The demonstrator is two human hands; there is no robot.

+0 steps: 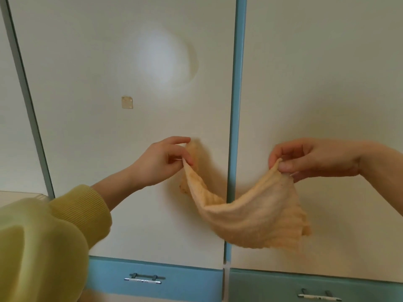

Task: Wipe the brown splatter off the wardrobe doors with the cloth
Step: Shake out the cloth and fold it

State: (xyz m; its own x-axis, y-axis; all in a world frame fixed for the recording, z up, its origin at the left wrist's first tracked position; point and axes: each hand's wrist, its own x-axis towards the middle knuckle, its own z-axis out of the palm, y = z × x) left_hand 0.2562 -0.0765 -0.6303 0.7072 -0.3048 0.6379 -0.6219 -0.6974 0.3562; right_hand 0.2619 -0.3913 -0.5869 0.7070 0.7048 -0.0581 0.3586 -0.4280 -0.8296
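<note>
Head view: wardrobe doors (130,29) behind, cloth (250,216) held before them.
It sags crosswise between left hand (161,160) and right hand (314,158), each pinching a corner; a faint brownish smear (194,62) lies up the left door, above the nearer left hand.

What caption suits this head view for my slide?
Left hand and right hand pinch a peach cloth before white wardrobe doors.

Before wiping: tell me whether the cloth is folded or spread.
Spread, loosely: left hand and right hand pinch opposite edges; the cloth sags between them.
</note>
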